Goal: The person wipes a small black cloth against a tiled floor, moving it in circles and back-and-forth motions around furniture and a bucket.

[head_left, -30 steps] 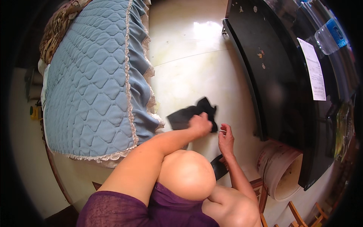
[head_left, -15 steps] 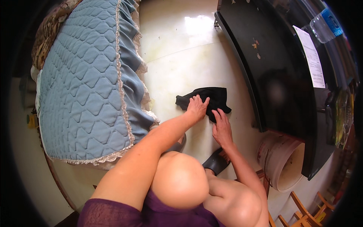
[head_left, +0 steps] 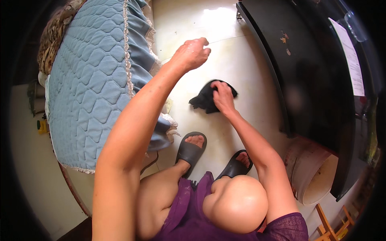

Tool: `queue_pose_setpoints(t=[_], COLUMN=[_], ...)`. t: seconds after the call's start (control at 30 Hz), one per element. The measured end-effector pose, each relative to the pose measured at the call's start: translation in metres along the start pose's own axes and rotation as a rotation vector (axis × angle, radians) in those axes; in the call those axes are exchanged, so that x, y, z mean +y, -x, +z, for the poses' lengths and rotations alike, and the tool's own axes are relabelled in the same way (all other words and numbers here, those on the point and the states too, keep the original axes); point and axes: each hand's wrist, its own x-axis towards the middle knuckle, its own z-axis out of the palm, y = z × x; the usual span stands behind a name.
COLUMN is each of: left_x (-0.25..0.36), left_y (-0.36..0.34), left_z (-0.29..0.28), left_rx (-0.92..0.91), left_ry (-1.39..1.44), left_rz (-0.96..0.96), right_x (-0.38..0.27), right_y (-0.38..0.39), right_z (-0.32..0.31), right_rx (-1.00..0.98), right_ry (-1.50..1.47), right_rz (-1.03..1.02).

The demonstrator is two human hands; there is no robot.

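A black cloth lies crumpled on the pale tiled floor ahead of my feet. My right hand bears on its right part, with bent fingers gripping the fabric. Farther out and to the left, my left hand is raised in the air, apart from the cloth. Its fingers are loosely bent, a gap shows between thumb and fingers, and I see nothing in it.
A bed with a blue quilted cover and lace-edged skirt stands on the left. To the right is a black cabinet bearing a paper sheet. A bucket lies tipped near my right foot in its dark slipper.
My left hand has left the cloth and moved up, away to the far left. My right hand has reached farther forward onto the cloth, which is now more bunched. My knees have spread apart.
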Motion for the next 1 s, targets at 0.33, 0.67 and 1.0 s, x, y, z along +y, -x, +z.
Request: queue_pose_setpoints(t=[0.33,0.67,1.0], left_x=[-0.017,0.000,-0.072], left_y=[0.055,0.048,0.091], left_z=[-0.009,-0.003,0.154], left_rx=[0.049,-0.199,0.037], left_ry=[0.113,-0.383,-0.024], left_rz=[-0.238,0.053,-0.960], right_x=[-0.077,-0.019,0.021], right_y=[0.006,0.067,0.088], right_z=[0.107,-0.027,-0.136], right_rx=[-0.608,-0.530,0.183], right_ry=[0.357,0.391,0.004], right_rz=[-0.561,-0.373,0.155])
